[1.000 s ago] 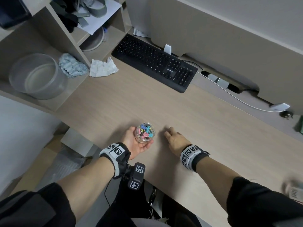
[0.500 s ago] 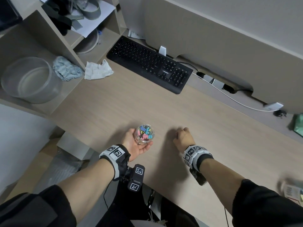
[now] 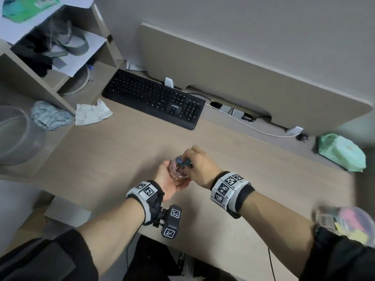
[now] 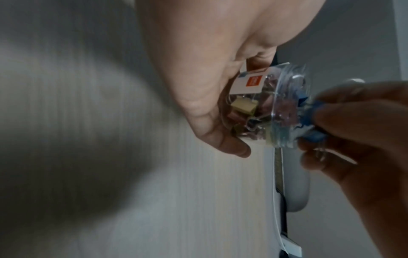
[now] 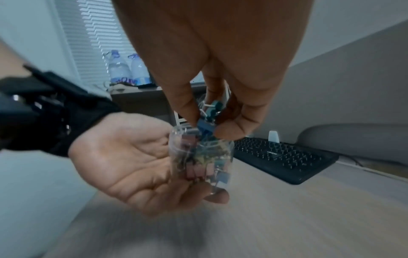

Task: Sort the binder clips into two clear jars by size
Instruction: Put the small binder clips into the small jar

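Observation:
My left hand (image 3: 169, 182) cups a small clear jar (image 3: 178, 169) just above the desk, its fingers curled round the jar's wall (image 4: 260, 108). The jar (image 5: 199, 157) is packed with several small coloured binder clips. Over its open mouth my right hand (image 3: 199, 167) pinches blue binder clips (image 5: 206, 124) between thumb and fingertips (image 4: 309, 125). A second clear jar (image 3: 349, 225) with larger pink and yellow clips shows blurred at the right edge, by my right sleeve.
A black keyboard (image 3: 154, 99) lies at the back of the wooden desk (image 3: 263, 199), with a white cable (image 3: 253, 126) behind it. A crumpled tissue (image 3: 91, 114), a blue cloth (image 3: 49, 118) and a clear tub (image 3: 14, 134) sit left. A green packet (image 3: 341, 152) lies far right.
My right hand has lifted from the desk and moved left to the jar's mouth, now pinching blue clips. The left hand has kept hold of the jar. The camera has tilted up.

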Demonstrator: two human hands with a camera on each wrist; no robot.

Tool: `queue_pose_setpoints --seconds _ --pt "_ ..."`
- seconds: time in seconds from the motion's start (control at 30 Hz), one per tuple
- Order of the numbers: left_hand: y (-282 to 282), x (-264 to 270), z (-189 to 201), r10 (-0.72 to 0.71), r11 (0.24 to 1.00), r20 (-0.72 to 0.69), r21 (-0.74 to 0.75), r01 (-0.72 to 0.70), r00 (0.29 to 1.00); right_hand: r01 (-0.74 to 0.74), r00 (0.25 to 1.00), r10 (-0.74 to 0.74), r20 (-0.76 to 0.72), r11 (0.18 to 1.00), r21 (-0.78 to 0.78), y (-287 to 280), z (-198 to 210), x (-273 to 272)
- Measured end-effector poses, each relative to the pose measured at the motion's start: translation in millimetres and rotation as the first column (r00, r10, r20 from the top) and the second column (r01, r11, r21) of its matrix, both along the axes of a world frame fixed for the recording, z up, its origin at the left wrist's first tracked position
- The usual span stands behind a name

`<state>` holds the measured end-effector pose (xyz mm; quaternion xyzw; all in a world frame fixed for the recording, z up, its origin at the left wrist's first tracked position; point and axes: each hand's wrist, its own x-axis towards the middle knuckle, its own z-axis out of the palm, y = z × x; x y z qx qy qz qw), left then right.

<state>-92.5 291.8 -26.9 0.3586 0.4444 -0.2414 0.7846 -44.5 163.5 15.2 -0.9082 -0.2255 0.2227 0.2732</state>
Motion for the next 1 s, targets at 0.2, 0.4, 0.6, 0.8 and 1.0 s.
queue_pose_setpoints --seconds 0.2,0.4,0.6,0.8,1.0 --pt "-9 19 14 -0.013 0.999 0.011 -0.03 0.013 1.0 0.035 0.997 -0.039 0.067 0.998 0.057 -14 12 11" --pt "-5 33 18 -0.012 0.999 0.027 -0.041 0.014 1.0 0.136 0.978 -0.153 0.142 0.983 0.121 -22 13 24" --pt "-8 39 21 -0.047 0.997 0.04 -0.062 0.05 0.998 0.036 0.984 -0.046 0.171 0.997 0.062 -14 16 26" --pt "-3 41 21 -0.056 0.996 0.051 -0.066 0.06 0.997 0.107 0.974 -0.131 0.188 0.986 0.13 -21 23 34" --pt "-7 43 27 -0.08 0.994 0.053 -0.065 0.084 0.995 -0.008 0.982 0.001 0.19 0.999 0.037 -20 28 28"
